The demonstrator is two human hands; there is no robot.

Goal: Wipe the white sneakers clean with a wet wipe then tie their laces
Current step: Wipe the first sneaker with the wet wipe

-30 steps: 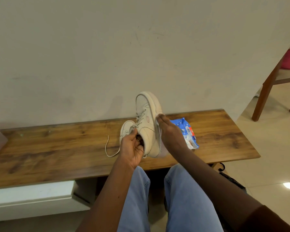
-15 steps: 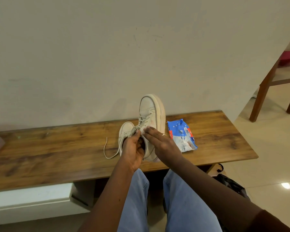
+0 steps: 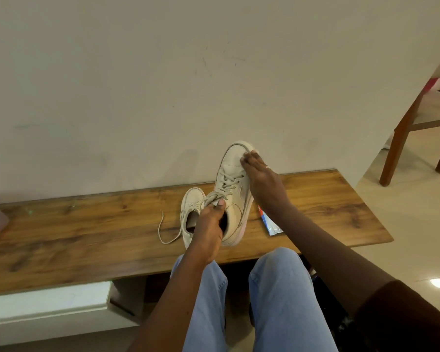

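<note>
left hand [image 3: 208,229] grips sneaker [image 3: 230,196] | right hand [image 3: 264,184] presses toe [image 3: 234,156] | pack [image 3: 271,226] (print unreadable)

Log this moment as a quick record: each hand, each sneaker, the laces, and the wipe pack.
left hand: grips the raised sneaker at its tongue and opening
right hand: fingers press what looks like a white wipe on the raised sneaker's toe
raised sneaker: toe up, laced; knot cannot be told
second sneaker: lies on the bench, beside the raised one
lace: trails loose from the second sneaker across the bench
wipe pack: on the bench, mostly hidden behind the right forearm
</note>
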